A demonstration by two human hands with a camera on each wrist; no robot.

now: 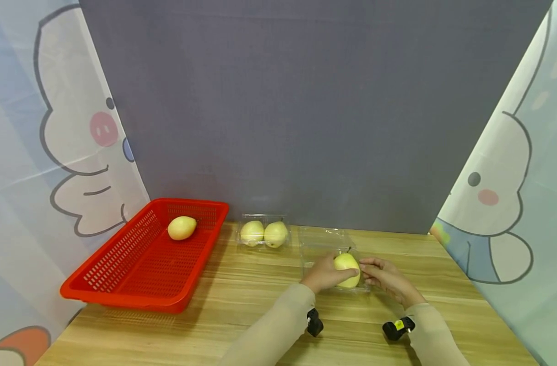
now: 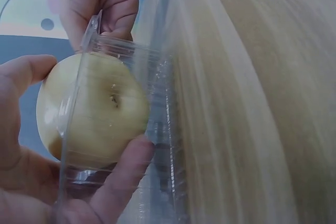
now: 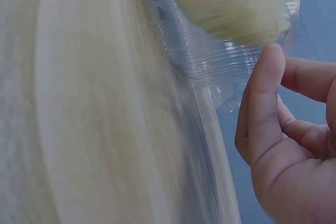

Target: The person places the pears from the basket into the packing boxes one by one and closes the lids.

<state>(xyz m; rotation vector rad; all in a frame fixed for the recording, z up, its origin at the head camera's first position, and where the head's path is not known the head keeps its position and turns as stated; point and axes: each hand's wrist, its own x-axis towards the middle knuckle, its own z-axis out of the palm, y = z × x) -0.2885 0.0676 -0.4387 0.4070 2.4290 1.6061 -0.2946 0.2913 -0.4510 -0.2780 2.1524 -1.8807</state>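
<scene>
A yellow-green pear (image 1: 347,270), its stem pointing away, sits in one side of an open clear plastic clamshell box (image 1: 311,252) on the table. My left hand (image 1: 325,275) grips this pear between thumb and fingers. In the left wrist view the pear's blossom end shows through the box wall, and one finger lies down inside the box. At the box's right end, my right hand (image 1: 390,279) pinches the rim with its fingertips, close beside the pear. The right wrist view shows those fingertips (image 3: 272,59) at the clear plastic edge.
A red plastic basket (image 1: 186,284) with one pear (image 1: 182,228) in it stands at the left. Against the grey back panel (image 1: 269,112) is a second clear box (image 1: 264,216) holding two pears (image 1: 253,233). Printed cloth walls border the wooden table (image 1: 241,315) on both sides.
</scene>
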